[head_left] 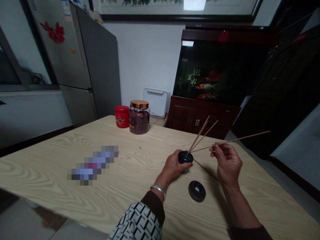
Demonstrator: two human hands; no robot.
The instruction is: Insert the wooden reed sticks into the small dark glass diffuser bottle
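The left hand point(172, 166), wearing a silver bangle point(158, 190), is grasping a dark glass diffuser bottle point(185, 158) just above the wood-grain table point(140, 203), right of its middle. Several thin reed sticks point(199, 134) are standing in the bottle's mouth, leaning up and to the right. The right hand point(228, 163) is pinching another reed point(245, 137) between thumb and fingers; this one is slanting low, its inner end reaching the bottle's mouth. A dark line running from the bottle toward the right wrist is perhaps only a shadow. A dark ring-shaped cap point(200, 196) is lying on the table near the bottle, between the forearms. Toward the far edge, a red canister point(122, 116) is standing just beside a copper-lidded glass jar point(139, 118) that is holding dried purplish petals.
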